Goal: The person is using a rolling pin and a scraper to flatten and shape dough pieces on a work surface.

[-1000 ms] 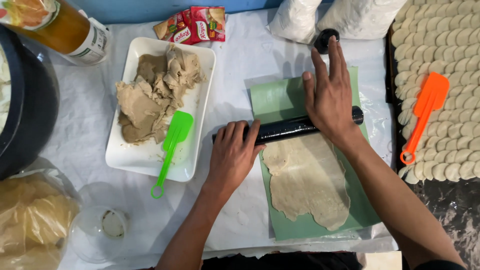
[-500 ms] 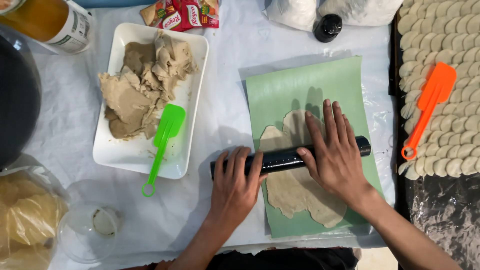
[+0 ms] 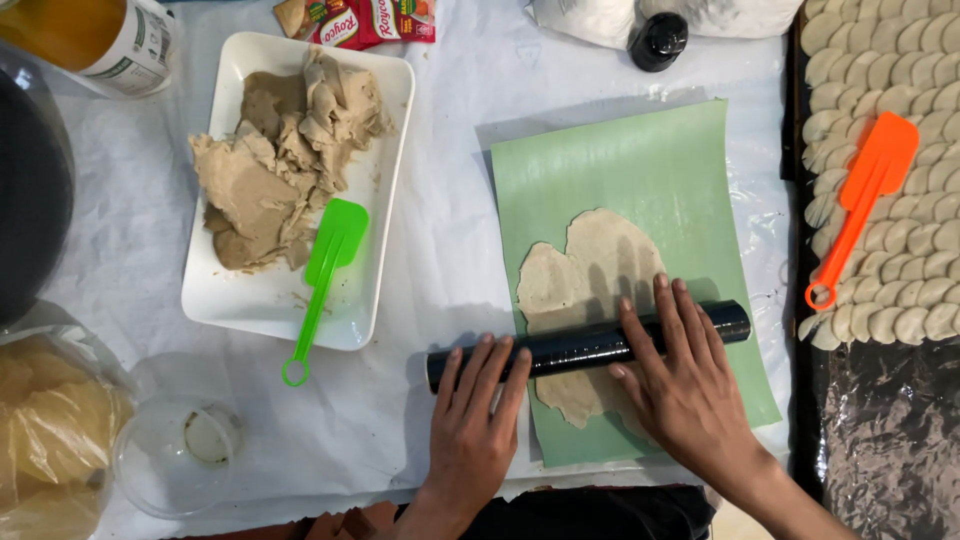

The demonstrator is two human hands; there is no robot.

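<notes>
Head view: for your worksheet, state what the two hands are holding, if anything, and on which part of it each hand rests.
The black rolling pin: left hand lies flat on its left end, right hand on its right half. Palms press; no fingers wrap around it.

Left hand [image 3: 470, 430]: bare, no glove, no ring, short nails.
Right hand [image 3: 685, 385]: bare, no glove, no ring, short nails.
Forearms: bare to the frame's edge, no sleeves, no watch.

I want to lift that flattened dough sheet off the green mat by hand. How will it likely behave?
Probably floppy: the dough sheet looks thin, with ragged, lobed edges, so it may sag or tear. It could cling to the green mat, being pressed flat under the black rolling pin. Likely light, with little bulk.
</notes>
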